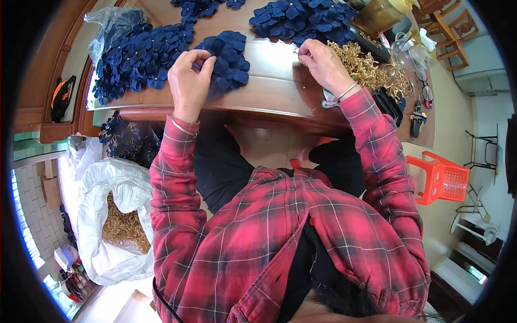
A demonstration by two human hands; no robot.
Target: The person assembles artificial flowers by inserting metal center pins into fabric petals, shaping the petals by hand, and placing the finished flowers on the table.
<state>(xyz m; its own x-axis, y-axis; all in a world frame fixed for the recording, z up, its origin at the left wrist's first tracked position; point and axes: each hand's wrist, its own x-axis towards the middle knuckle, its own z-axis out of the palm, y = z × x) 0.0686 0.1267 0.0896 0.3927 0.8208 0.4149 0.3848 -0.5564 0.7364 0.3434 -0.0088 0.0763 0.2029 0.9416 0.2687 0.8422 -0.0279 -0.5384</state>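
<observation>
My left hand [189, 81] is pinched at the left edge of a small pile of dark blue fabric flowers [231, 62], touching a petal there. The right hand [326, 65] is closed above the table, thumb and forefinger pressed together. A tiny pale tip shows at its fingertips, too small to name. Just right of that hand lies a heap of gold flower stamens [360, 63] on thin stems. A larger heap of blue fabric flowers [142, 59] spreads to the left, and another blue flower heap [301, 20] sits at the back.
The wooden table [269, 97] has its front edge at my lap. A white sack [116, 172] of gold stems stands at left. Eyeglasses [424, 89], a black case [369, 44] and a yellowish container [379, 19] lie at right. A red plastic stool [440, 178] stands beyond.
</observation>
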